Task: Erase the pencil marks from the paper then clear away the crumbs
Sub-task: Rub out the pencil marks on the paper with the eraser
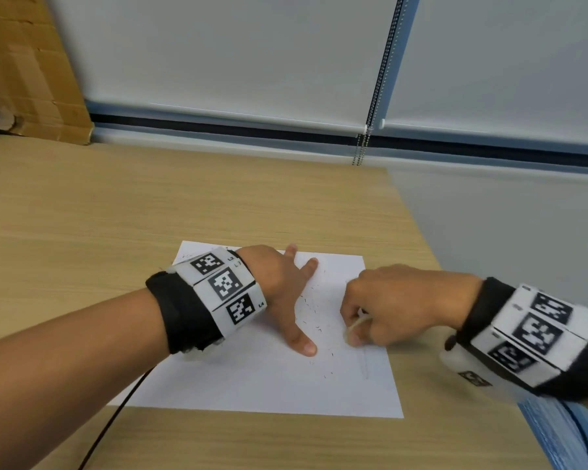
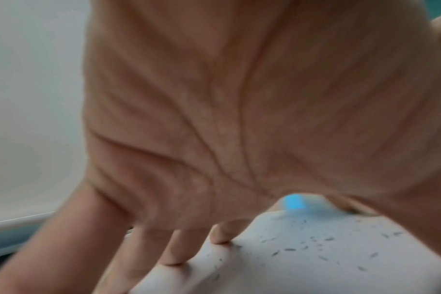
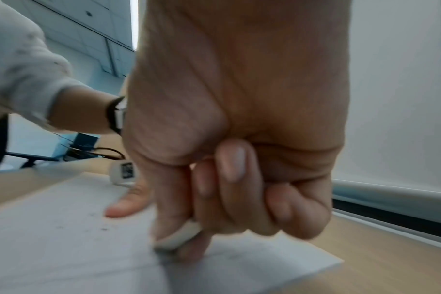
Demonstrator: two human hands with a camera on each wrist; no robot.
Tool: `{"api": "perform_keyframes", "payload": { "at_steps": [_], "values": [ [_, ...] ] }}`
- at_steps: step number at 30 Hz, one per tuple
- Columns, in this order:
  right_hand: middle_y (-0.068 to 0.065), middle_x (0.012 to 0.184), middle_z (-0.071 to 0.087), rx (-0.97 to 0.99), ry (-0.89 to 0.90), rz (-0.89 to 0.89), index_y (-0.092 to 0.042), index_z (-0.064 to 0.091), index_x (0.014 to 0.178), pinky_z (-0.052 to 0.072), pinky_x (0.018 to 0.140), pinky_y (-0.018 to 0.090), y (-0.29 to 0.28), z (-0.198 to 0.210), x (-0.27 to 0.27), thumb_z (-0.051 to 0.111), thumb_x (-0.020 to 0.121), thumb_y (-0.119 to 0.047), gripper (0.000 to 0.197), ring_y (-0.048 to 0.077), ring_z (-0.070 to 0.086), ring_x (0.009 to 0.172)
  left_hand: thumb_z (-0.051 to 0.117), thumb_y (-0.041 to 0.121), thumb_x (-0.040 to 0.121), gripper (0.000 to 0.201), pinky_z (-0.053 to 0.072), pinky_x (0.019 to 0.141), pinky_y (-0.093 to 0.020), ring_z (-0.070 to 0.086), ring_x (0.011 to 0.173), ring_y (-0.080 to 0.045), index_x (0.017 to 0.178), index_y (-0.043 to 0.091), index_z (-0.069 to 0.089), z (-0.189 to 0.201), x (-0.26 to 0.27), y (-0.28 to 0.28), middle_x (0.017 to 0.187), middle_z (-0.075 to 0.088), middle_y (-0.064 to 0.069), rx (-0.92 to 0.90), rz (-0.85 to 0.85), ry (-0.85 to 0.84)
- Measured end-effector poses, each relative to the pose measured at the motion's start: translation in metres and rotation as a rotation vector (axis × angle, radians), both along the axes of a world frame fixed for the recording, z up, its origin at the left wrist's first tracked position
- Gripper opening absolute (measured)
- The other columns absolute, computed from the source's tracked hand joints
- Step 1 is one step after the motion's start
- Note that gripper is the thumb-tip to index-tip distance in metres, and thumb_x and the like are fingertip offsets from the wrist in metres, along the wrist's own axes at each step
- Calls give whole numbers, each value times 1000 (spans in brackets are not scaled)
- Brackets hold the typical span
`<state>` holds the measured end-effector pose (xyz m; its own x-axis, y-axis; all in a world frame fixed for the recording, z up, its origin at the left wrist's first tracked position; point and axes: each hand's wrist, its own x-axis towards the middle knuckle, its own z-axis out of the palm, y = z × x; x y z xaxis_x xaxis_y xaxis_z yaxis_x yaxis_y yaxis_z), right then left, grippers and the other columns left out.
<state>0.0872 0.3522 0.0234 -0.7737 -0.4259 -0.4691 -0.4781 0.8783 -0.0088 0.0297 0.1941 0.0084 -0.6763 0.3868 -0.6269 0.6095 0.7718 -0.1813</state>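
A white sheet of paper (image 1: 258,378) lies on the wooden table (image 1: 82,215). My left hand (image 1: 286,293) presses flat on it with fingers spread, thumb toward me. My right hand (image 1: 384,307) pinches a small off-white eraser (image 1: 357,325) between thumb and fingers, its lower end on the paper near the right side. In the right wrist view the eraser (image 3: 179,236) touches the paper (image 3: 63,248) under my thumb. Dark eraser crumbs (image 1: 314,320) are scattered between the hands, seen also as crumbs (image 2: 315,244) on the paper in the left wrist view. A faint pencil line (image 1: 365,362) runs toward me from the eraser.
A cardboard box (image 1: 24,69) stands at the table's far left corner. White roller blinds with a bead chain (image 1: 381,79) hang behind the table. The table's right edge (image 1: 418,225) lies close to the paper. A black cable (image 1: 116,415) trails off under my left forearm.
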Motion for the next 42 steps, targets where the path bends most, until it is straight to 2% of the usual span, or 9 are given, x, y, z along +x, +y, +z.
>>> {"api": "perform_keyframes", "payload": {
  "at_steps": [6,12,16,20,25,29,34,38,42],
  "values": [
    [2,77,65,-50,204,-147,-13,65,77,41,60,30,22,-7,-56,55,91,-38,31,23,59,77,62,87,61,138,30,114,-53,12,150,-36,149,31,-30,-1,1,-2,159,-32,-4,-1,-2,22],
    [5,81,65,-19,48,-42,-13,65,83,40,60,33,23,-10,-38,56,90,-39,29,23,57,73,62,86,62,138,29,115,-53,10,150,-38,148,30,-31,-2,0,0,158,-33,-5,-19,1,14],
    [2,85,68,-47,184,-89,-16,68,85,41,60,30,26,-11,-59,54,92,-41,29,23,62,81,62,87,60,140,28,115,-55,10,150,-37,147,31,-32,-3,-2,1,157,-34,-5,-29,5,3],
    [0,77,65,-84,205,-108,-18,65,78,43,61,33,30,-16,-58,54,93,-40,28,21,59,74,64,85,61,138,27,115,-54,9,150,-38,145,35,-35,0,-2,2,157,-35,-7,-28,23,-19],
    [-6,73,58,-79,202,-117,-26,55,69,41,61,30,27,-12,-57,55,93,-40,27,19,56,76,67,79,65,132,36,110,-44,33,141,-36,141,45,-35,8,-2,11,157,-33,-14,-32,-19,-42],
    [0,85,64,-47,182,-118,-18,62,81,44,66,32,27,-10,-54,53,93,-41,28,22,58,83,71,76,64,137,31,113,-50,13,150,-36,145,39,-34,6,-5,18,157,-35,-6,-62,-91,-37],
    [6,95,68,34,46,-93,-11,69,94,43,65,32,22,-5,-56,55,92,-40,32,25,61,87,73,71,67,140,31,112,-45,11,151,-31,148,26,-31,2,-6,21,157,-35,8,-22,-185,-33],
    [7,89,69,-41,175,-159,-9,69,88,45,65,33,27,-7,-64,52,92,-37,33,26,62,83,74,70,66,141,30,114,-48,8,151,-31,147,26,-33,0,-7,22,155,-37,10,-38,-177,-40],
    [7,78,65,-50,37,-72,-8,66,83,42,60,32,24,-10,-44,54,92,-36,32,20,55,68,77,68,66,142,30,113,-47,13,150,-31,148,28,-32,1,-8,22,156,-35,9,-17,-172,-53]
  ]
}}
